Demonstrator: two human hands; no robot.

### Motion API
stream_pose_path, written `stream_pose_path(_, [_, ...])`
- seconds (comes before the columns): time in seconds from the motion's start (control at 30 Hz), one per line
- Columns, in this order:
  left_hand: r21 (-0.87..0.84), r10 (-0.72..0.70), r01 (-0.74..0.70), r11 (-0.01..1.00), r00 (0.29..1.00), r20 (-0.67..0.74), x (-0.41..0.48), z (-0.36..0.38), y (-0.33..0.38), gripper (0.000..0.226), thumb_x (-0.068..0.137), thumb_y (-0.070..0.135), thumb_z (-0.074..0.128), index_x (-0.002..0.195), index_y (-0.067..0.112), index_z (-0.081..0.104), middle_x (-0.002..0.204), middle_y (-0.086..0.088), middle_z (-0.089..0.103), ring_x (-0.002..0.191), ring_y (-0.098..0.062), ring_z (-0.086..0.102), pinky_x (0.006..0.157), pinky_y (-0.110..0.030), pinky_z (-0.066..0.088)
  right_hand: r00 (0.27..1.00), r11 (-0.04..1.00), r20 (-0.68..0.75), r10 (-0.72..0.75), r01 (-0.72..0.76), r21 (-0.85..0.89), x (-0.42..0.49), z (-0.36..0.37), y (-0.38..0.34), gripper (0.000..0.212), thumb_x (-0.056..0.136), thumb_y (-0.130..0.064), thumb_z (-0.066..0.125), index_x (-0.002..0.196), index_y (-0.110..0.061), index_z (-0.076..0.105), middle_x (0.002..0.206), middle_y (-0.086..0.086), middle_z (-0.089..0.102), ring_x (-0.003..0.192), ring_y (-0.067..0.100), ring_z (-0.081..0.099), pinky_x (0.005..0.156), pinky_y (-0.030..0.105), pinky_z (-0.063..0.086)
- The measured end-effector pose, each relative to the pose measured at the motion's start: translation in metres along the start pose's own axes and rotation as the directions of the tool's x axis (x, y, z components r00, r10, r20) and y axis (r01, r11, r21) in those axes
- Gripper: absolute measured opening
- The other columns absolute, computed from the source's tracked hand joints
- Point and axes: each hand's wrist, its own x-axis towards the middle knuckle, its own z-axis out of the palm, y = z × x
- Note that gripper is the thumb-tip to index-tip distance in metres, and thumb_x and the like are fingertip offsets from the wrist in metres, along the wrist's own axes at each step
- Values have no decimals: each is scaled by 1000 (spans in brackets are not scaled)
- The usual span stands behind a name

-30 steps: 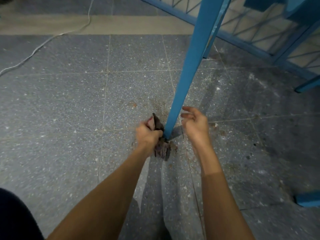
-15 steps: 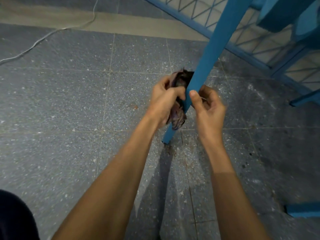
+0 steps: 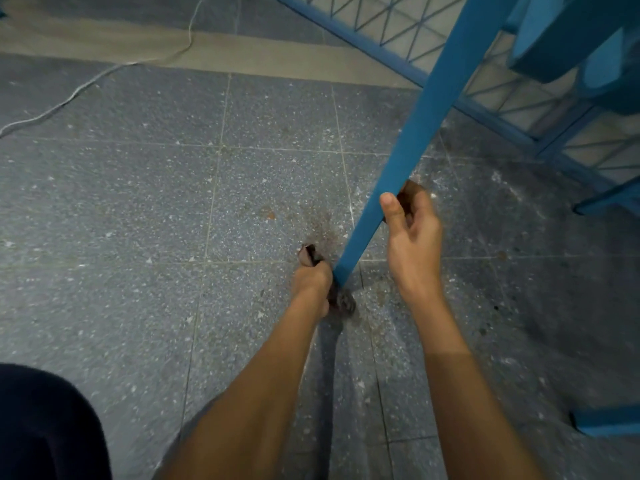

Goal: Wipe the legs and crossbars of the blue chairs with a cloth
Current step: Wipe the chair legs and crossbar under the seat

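Note:
A blue chair leg (image 3: 415,140) slants from the upper right down to the grey tiled floor at the centre. My left hand (image 3: 311,282) grips a dark brownish cloth (image 3: 341,301) against the foot of the leg; one end of the cloth sticks up above my fist, the rest hangs below it near the floor. My right hand (image 3: 412,233) holds the same leg higher up, thumb on its near face and fingers curled behind it. The chair's blue seat underside (image 3: 568,36) fills the top right corner.
A blue metal grille (image 3: 398,32) runs along the back right. Further blue chair legs (image 3: 609,199) (image 3: 606,419) stand at the right edge. A white cable (image 3: 86,88) trails over the floor at the upper left. My dark-clothed knee (image 3: 41,424) is at the bottom left.
My left hand slid the cloth from mid-leg down to the foot of the leg. My right hand stayed gripping the leg higher up. The camera view shifted slightly.

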Motion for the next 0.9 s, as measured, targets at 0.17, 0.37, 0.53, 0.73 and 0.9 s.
stream_pose_path(0.17, [-101,-91,100,990,991,95,-1,-4,12,15,94,20,50,90,7,55,89,-15,64,76,-27,64,75,-47,55,1000,1000,-10,3,-2,8,-1,0,0,20,95,-23,56,114,-15,54,94,-13,63,86,-5,61,79,19,50])
stream_pose_path(0.37, [-111,-4,9,994,999,45,3,-15,-22,34,94,7,51,128,9,49,104,-15,63,88,-32,65,83,-51,55,1000,1000,-14,25,-25,-6,-3,0,-3,19,95,-25,56,112,-16,56,97,-8,65,92,7,63,84,30,54])
stream_pose_path(0.53, [-103,64,-51,993,991,121,-12,-7,-5,47,89,-7,45,126,20,55,111,-12,63,83,-28,65,76,-42,58,999,999,-20,43,-43,-14,-5,1,-6,15,96,-24,55,110,-19,56,99,-7,65,96,11,64,87,37,55])
stream_pose_path(0.73, [154,252,-303,940,925,283,-43,-11,43,23,79,9,55,99,12,62,91,-10,67,83,-26,64,77,-39,56,996,996,-25,85,-86,-40,-8,-1,-13,14,97,-21,53,107,-29,56,102,-8,66,100,13,64,93,45,52])
stream_pose_path(0.9, [308,238,-391,867,869,433,-67,-23,50,44,68,9,50,109,18,62,98,-12,68,88,-26,64,75,-41,57,986,985,-28,166,-168,-49,-14,0,-24,23,98,-22,51,120,-16,55,113,2,65,109,20,62,98,49,49])
